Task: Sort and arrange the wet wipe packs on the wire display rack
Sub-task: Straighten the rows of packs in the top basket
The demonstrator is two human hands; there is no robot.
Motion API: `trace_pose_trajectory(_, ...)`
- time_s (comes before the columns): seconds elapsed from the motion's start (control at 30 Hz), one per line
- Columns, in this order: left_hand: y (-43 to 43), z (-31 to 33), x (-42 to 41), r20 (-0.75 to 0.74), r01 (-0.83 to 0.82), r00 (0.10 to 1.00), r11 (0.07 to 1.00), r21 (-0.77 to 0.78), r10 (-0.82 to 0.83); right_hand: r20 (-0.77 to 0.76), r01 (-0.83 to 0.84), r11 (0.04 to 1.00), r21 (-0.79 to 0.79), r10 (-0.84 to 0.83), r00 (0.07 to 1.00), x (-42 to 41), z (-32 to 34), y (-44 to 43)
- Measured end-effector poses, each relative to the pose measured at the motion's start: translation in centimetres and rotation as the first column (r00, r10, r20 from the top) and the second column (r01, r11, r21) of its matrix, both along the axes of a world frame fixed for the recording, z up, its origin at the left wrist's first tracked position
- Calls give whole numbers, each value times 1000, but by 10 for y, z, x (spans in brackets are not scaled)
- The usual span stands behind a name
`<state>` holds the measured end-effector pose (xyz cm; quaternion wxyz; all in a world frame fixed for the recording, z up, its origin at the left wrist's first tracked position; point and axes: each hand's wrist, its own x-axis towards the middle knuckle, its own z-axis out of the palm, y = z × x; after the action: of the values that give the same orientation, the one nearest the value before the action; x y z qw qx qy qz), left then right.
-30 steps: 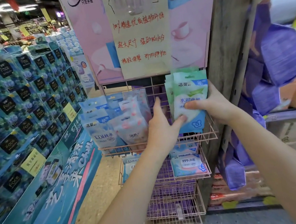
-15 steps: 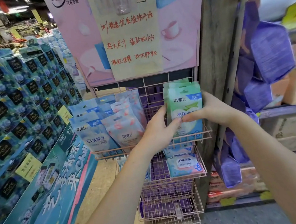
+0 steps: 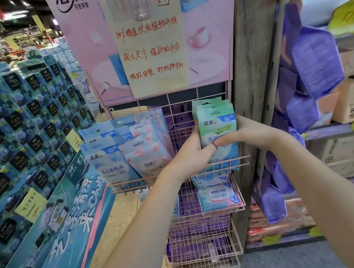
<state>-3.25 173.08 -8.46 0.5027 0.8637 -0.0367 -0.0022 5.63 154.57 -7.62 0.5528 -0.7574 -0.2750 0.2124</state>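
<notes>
Head view: both hands meet at the right end of the top basket of the pink wire display rack (image 3: 128, 183). There a stack of green wet wipe packs (image 3: 217, 124) stands upright, its lower edge inside the basket behind the front rail. The left hand (image 3: 191, 152) grips the stack from its left edge, with the thumb laid on the front pack. The right hand (image 3: 246, 135) grips it from the right edge, thumb also across the front. The two thumb tips touch on the face of the front pack.

In the same basket, the left end holds blue packs (image 3: 110, 163), which lean to the left. Pink-patterned packs (image 3: 150, 157) stand just beside them. A gap of bare wire lies between the pink packs and the green stack.

The tier below holds a flat pack marked 999 (image 3: 218, 196) at its right side. The lowest tiers show purple behind the wire.

A handwritten paper sign (image 3: 151, 47) hangs on the pink header board above. A wooden post (image 3: 258, 55) stands just right of the rack, with purple packs (image 3: 315, 64) hanging beyond it. Stacked dark blue boxes (image 3: 19, 123) fill the left.
</notes>
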Motion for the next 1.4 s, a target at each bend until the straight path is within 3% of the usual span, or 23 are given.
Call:
trace_pose_trajectory(0.13, -2, -5, 6, -17, -83, 997, 994, -67, 82, 18, 88, 996, 34, -88, 996, -4, -1, 1)
trace_pose_trajectory(0.27, -5, -7, 15, -93, -71, 994, 994, -77, 64, 5, 196, 972, 131, -198, 980, -12, -16, 3)
trace_pose_trajectory(0.5, -7, -12, 12, -38, -74, 996, 996, 44, 76, -54, 192, 976, 100, -188, 981, -8, -6, 7)
trace_pose_trajectory(0.7, -15, -6, 3, -41, -79, 995, 985, 156, 86, -9, 363, 923, 128, -365, 931, -20, -24, 11)
trace_pose_trajectory(0.9, -23, -11, -6, -2, -69, 997, 879, 472, 79, 105, 416, 907, 64, -420, 901, -30, -23, 17)
trace_pose_trajectory(1.07, -26, -13, -6, 65, -147, 989, 835, 531, 132, 98, 416, 906, 80, -422, 901, -40, -7, 27)
trace_pose_trajectory(1.23, -37, -13, -1, 85, -210, 978, 863, 460, 192, 81, 411, 894, 178, -430, 899, -40, 6, 32)
trace_pose_trajectory(1.33, -38, -17, -1, 74, -215, 976, 849, 482, 204, 52, 422, 897, 133, -431, 901, -44, 1, 34)
trace_pose_trajectory(1.4, -36, -20, -2, 86, -223, 974, 835, 502, 209, 128, 488, 873, -14, -483, 866, -48, -7, 32)
